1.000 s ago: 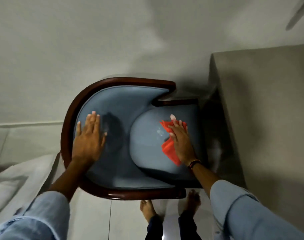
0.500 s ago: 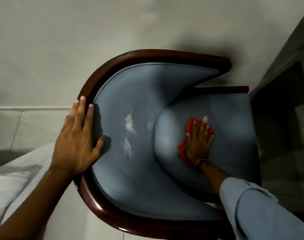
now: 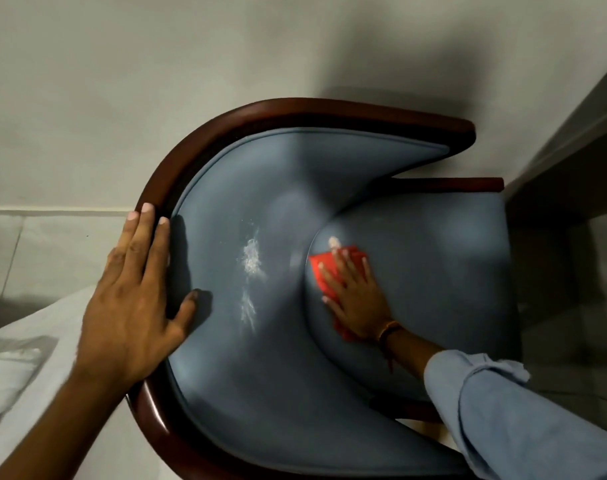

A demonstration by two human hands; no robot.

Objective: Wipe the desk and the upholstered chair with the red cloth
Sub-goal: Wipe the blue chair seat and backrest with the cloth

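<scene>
I look straight down on the upholstered chair (image 3: 281, 375), blue-grey with a dark red wooden rim. My right hand (image 3: 355, 299) lies flat on the red cloth (image 3: 321, 271), pressing it to the seat cushion near its back edge. My left hand (image 3: 132, 299) rests spread on the chair's curved rim and backrest at the left, holding nothing. White powdery marks (image 3: 252, 261) streak the inside of the backrest between my hands. The desk (image 3: 579, 147) shows as a dark edge at the far right.
A pale wall (image 3: 226, 64) stands behind the chair. White bedding (image 3: 25, 358) lies at the lower left over the tiled floor (image 3: 46, 247). The desk sits close against the chair's right side.
The view has closed in on the chair. My left hand shifted from the backrest's inside onto its left rim, uncovering white marks. My right hand slid the cloth leftward across the seat.
</scene>
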